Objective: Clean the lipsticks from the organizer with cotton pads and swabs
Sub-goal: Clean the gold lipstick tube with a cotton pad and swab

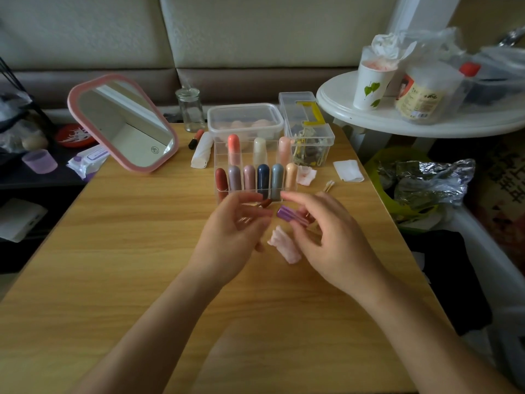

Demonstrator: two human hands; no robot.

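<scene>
A big wooden tabletop fills most of the view. A mirror with a pink frame leans at the back left. A round white side table stands at the right with a paper cup on it.

The two hands are up over the middle of the tabletop, close together. The left hand has its fingers curled and pinches an open lipstick with a dark red tip. The tip points to the right. The right hand grips a purple cap between thumb and fingers, just beside the red tip but not on it.

The clear organizer stands just behind the hands. Nine lipsticks stand upright in it, six in the front row and three in the back row. Behind it are a plastic box with a lid and a glass jar.

A pink crumpled cotton pad sits under the right hand. I cannot tell if the hand holds it or if it lies on the tabletop. A used pad lies just right of the organizer, and a white folded pad lies farther right. Small cotton swabs lie between them, nearer the hands.
</scene>
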